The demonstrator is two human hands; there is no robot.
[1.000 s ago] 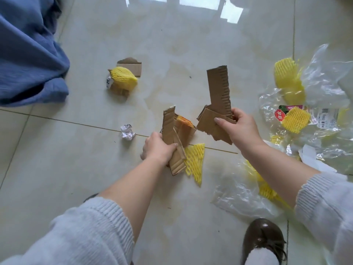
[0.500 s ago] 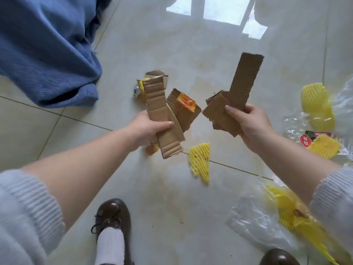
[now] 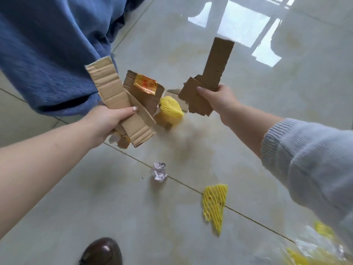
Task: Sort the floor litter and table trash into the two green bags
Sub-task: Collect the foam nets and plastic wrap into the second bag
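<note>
The left hand (image 3: 107,119) gripped a bundle of cardboard scraps (image 3: 114,96) just left of the frame's centre, thumb curled over the front strip. That strip was pale, corrugated and creased across, its long axis running from upper left to lower right, torn at both ends. Behind it sat a darker ribbed piece carrying a crinkled orange label (image 3: 145,84).

The right hand (image 3: 217,98) pinched a second cardboard bundle (image 3: 202,88) right of centre, thumb pressed on the face of a flat brown piece. From it a long dark strip (image 3: 218,62) rose toward the upper right, nearly upright, its lower part showing fluted ribs. The bundle's bottom edge was ragged and stepped.

Between and below the two bundles, on the glossy tiled floor (image 3: 191,35), lay a rounded yellow foam net (image 3: 170,111) beside a small cardboard bit. Lower down near centre sat a crumpled white paper ball (image 3: 159,172), and to its lower right a flat, roughly triangular yellow mesh piece (image 3: 214,203). Clear plastic (image 3: 315,245) with more yellow netting blurred the lower right corner.

Blue fabric (image 3: 47,54) filled the upper left. A dark brown shoe (image 3: 102,252) showed at the bottom edge. Both forearms wore pale knit sleeves (image 3: 313,159).
</note>
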